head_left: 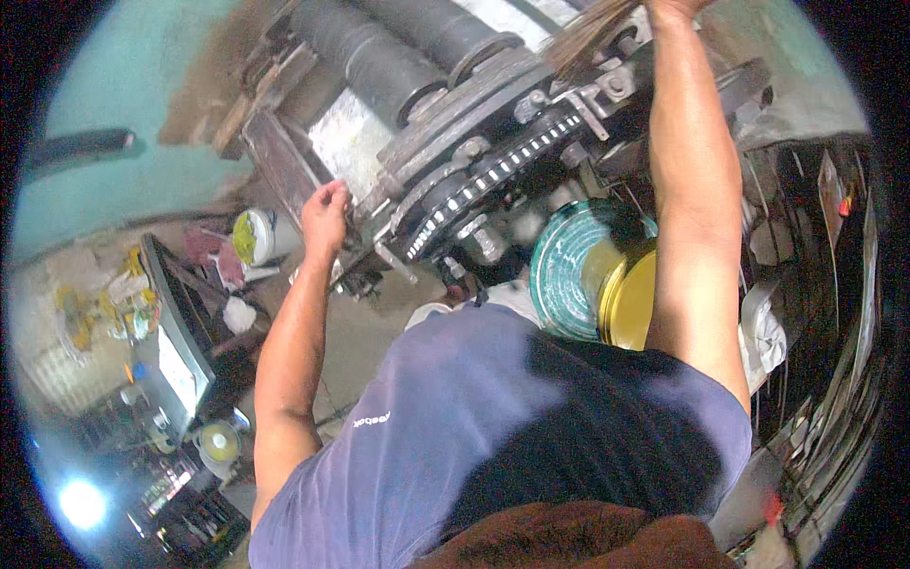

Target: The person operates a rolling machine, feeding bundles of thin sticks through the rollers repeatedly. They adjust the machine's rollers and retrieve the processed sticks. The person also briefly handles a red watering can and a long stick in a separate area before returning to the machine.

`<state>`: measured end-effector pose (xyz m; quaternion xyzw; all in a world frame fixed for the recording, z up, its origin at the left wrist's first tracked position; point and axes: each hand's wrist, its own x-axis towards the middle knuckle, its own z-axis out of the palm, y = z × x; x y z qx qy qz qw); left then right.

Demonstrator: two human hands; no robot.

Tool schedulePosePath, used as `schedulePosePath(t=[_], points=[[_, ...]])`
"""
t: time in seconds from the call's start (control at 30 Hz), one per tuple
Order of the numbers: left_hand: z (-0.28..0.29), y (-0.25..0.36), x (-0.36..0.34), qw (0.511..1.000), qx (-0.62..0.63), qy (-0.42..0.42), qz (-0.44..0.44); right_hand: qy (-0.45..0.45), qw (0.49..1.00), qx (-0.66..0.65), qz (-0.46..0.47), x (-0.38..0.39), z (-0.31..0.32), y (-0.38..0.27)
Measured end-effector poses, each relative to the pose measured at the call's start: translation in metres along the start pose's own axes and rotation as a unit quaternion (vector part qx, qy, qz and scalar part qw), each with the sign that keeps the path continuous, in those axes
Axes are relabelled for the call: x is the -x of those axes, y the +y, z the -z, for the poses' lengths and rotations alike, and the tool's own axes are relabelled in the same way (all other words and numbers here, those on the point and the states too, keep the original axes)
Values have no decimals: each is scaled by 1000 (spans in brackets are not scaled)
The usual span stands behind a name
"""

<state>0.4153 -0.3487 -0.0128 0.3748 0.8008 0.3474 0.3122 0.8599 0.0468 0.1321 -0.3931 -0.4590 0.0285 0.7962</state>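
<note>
A machine with dark rollers and a toothed chain or gear stands in front of me. My left hand is beside the machine's left side, near a pale sheet-like surface. Its fingers are curled together; whatever they may hold is too small to make out. At the top edge, my right hand is partly cut off. A bundle of stiff brown bristles, like a hand broom, runs from that hand over the machine's far right end.
A teal round container and yellow round lids or tins sit by my right arm. Dark metal strips stack at right. At left are a white bucket, a dark-framed table and a bright lamp.
</note>
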Motion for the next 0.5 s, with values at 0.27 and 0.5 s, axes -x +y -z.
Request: schedulePosePath(t=[0.27, 0.5], points=[[9, -14, 3, 1000, -14, -7, 6, -133, 973, -51, -182, -5, 16, -104], [9, -17, -1, 1000, 16, -15, 11, -26, 999, -3, 48, 17, 13, -46]])
